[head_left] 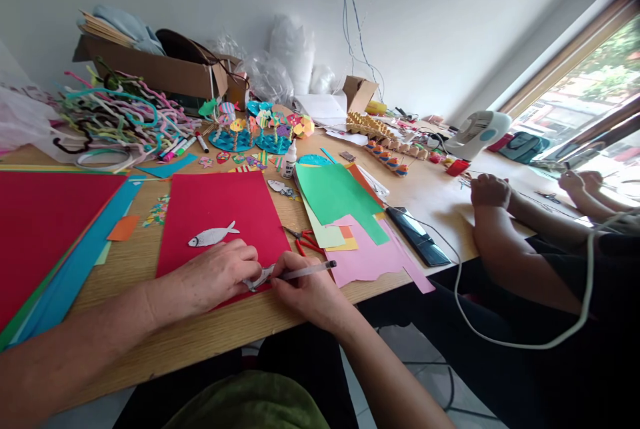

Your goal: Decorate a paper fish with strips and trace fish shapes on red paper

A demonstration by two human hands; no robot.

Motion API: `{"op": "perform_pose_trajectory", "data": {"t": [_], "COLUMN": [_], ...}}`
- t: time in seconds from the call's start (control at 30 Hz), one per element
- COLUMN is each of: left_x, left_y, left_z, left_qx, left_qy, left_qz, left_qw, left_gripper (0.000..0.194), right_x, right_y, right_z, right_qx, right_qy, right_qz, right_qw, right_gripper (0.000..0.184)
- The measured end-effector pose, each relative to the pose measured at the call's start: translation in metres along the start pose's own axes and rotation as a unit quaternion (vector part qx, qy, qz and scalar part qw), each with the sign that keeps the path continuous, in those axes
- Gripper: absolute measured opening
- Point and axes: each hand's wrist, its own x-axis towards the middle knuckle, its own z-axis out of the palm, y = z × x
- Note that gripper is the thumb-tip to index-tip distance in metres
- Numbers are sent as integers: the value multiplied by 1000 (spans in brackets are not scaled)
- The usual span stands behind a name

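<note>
A red paper sheet (220, 206) lies on the wooden table (200, 332) in front of me. On it rests a white paper fish cutout (213, 236). My left hand (220, 272) presses a second small paper fish (260, 278) down at the sheet's near edge, fingers curled over it. My right hand (305, 289) is closed around a pen (305, 272) whose tip meets that small fish.
Red-handled scissors (305, 240) lie by green, pink and yellow sheets (345, 206). More coloured paper (50, 229) is stacked at the left. Pipe cleaners (115, 116), markers, a glue bottle (289, 161), paper crafts and boxes fill the back. Another person's arms (505, 229) rest at the right.
</note>
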Motion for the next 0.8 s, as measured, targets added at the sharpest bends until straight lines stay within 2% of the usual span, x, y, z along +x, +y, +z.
{"op": "perform_pose_trajectory", "data": {"t": [0.13,0.3,0.63,0.8], "left_x": [2,6,4,4], "left_y": [2,9,2,1], "left_z": [4,-2,2,2], "left_qx": [-21,-48,-62,-57], "left_qy": [-11,-47,-31,-48], "left_qz": [-10,-30,-3,-12], "left_qw": [1000,997,998,997], "left_gripper": [20,21,25,27], "right_x": [1,2,7,7], "right_y": [4,9,12,13], "right_z": [-1,-2,-6,-5], "right_qx": [0,7,3,8], "right_qy": [-2,-4,-4,13], "right_qz": [1,1,-9,-16], "right_qw": [1000,1000,1000,1000], "right_gripper": [11,9,10,12]}}
